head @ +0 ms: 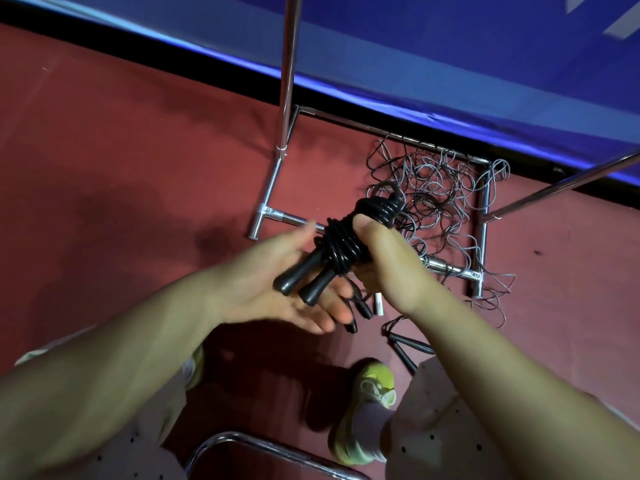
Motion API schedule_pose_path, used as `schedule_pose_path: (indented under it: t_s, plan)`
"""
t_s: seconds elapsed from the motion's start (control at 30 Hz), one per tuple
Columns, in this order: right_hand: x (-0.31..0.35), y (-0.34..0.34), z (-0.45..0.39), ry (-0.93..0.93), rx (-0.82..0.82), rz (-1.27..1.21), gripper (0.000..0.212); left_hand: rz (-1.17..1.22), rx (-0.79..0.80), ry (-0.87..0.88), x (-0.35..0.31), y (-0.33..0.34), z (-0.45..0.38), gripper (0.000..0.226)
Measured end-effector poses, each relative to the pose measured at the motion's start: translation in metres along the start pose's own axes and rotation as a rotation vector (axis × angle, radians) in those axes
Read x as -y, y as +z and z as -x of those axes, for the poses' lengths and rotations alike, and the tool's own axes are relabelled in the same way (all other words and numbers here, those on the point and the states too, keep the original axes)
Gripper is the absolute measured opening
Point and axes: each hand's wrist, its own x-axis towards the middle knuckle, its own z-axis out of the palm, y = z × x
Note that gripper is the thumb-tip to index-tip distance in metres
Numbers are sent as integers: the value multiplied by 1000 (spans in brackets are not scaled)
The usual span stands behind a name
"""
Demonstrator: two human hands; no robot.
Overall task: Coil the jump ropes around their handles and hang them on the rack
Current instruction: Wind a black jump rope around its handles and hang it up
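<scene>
1. I see the black jump rope [360, 233] up in the air between my two hands, above the red floor [121, 150]. Its cord is wound in thick turns around the two handles, whose butt ends stick out toward me, side by side.
2. My right hand [384, 261] grips the wound bundle, thumb pressed on top of the coils and fingers curled underneath.
3. My left hand [277, 282] lies spread under the handle ends, palm up, fingers straight; it supports, it does not clasp.
4. I judge this rope's coiling nearly or fully done; whether the loose end is tucked in I cannot tell. Hanging it is not yet done.
5. Beyond the hands stands the chrome rack [287, 81], its base on the floor beside the blue wall pad [450, 57].
6. Inside that base lies a tangle of thin ropes [440, 195], uncoiled, and near my shoe [367, 407] lie more loose handles [408, 344]. So most of the work is left.
</scene>
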Motion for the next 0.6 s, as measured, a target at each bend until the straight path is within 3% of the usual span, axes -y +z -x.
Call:
schedule_pose_path:
  t_s: [0.03, 0.1, 0.17, 0.3, 0.37, 0.43, 0.5, 0.6]
  plan:
    - [2, 0, 3, -38, 33, -45, 37, 184, 156, -53, 3, 0, 1, 76]
    - [6, -1, 7, -77, 79, -152, 43, 313, 356, -57, 10, -4, -1, 77]
    - [7, -2, 5, -69, 93, -160, 44, 290, 349, -67, 11, -9, -4, 76]
    - [2, -3, -1, 37, 104, 48, 66, -16, 23, 41, 0, 0, -2, 77]
    - [0, -5, -1, 84, 79, 166, 73, -321, -230, 187, -1, 1, -2, 73]
    - [-1, -5, -1, 126, 66, 236, 67, -655, -408, 295, 0, -3, -4, 71]
    - [-3, -4, 0, 160, 67, 265, 63, -831, -450, 298, 2, -10, -6, 72]
    - [1, -3, -1, 239, 64, 241, 61, -993, -509, 300, 3, -16, -5, 56]
